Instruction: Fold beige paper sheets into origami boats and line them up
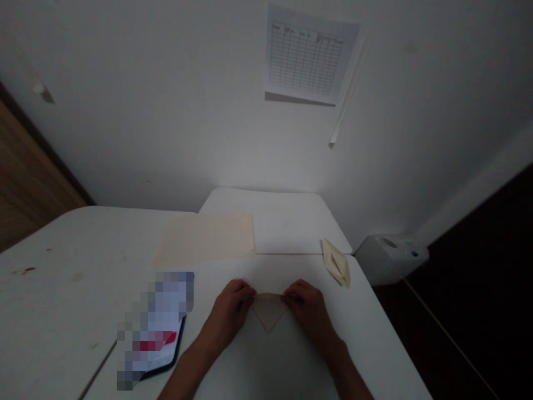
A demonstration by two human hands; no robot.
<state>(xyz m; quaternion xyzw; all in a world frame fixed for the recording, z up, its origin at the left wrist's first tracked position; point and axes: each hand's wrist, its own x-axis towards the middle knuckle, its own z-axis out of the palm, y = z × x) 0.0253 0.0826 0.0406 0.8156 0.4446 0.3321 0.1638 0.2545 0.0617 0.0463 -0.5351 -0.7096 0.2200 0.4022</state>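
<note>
A small folded piece of beige paper (pixel 268 312) lies on the white table, its point toward me and a straight edge at the far side. My left hand (pixel 234 304) pinches its left corner, the fingers closed on it. At the opposite corner, my right hand (pixel 306 305) has a similar closed grip. The fingertips partly hide both corners. Off to the right, near the table edge, sits another folded beige paper piece (pixel 336 264). A flat beige paper sheet (pixel 206 239) is spread beyond my left hand.
To the left lies a phone (pixel 160 333), its screen lit and partly blurred out. Behind the table (pixel 375 355) rises a wall with a printed chart (pixel 310 55) and a hanging white strip (pixel 350 91). A white plastic container (pixel 385 258) stands beyond the right edge.
</note>
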